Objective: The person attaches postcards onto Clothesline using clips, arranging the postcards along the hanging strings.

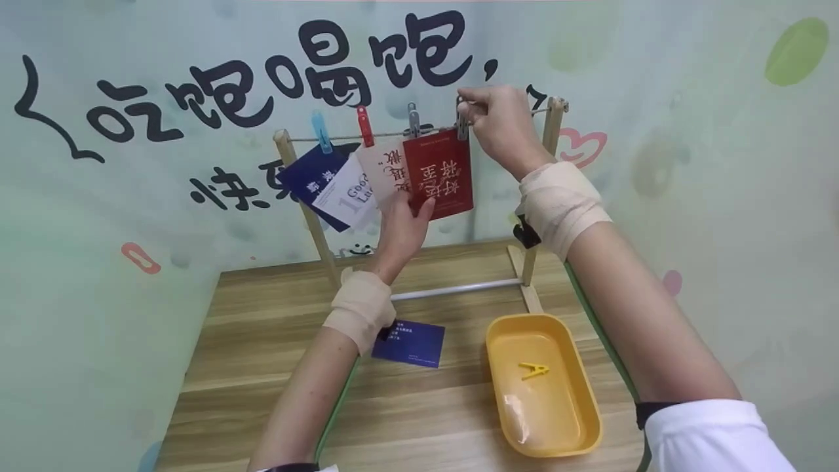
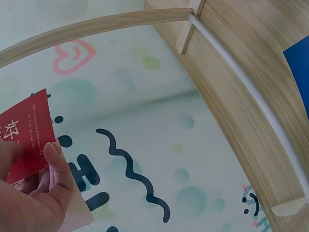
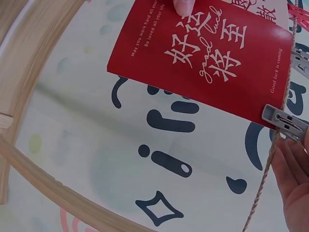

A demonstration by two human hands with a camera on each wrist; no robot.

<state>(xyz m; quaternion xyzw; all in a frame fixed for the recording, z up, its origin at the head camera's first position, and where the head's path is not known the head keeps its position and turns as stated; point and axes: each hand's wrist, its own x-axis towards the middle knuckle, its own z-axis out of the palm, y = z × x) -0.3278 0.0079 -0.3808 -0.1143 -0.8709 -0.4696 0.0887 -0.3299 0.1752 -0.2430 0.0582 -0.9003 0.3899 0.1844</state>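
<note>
My left hand [image 1: 401,231] pinches the lower part of a red card [image 1: 455,164] with white characters, thumb in front and fingers behind. The card hangs from a thin rope [image 3: 263,181]. At its upper right corner my right hand [image 1: 508,124] pinches a grey clothespin [image 3: 284,121], whose jaws sit over the card edge and rope. A second grey clothespin [image 1: 413,120] is at the card's other top corner. Beside it, a pale card [image 1: 383,167] hangs under a red clothespin [image 1: 365,126]. Further left, a blue clothespin [image 1: 321,131] is above a white card [image 1: 347,200] and a dark blue card [image 1: 303,172].
A wooden frame [image 1: 554,124] with a white lower bar [image 1: 459,288] carries the rope. On the wooden table [image 1: 262,341] lie a blue card [image 1: 413,344] and a yellow tray [image 1: 493,367] holding a yellow clothespin [image 1: 534,371]. A printed backdrop [image 1: 708,196] stands close behind.
</note>
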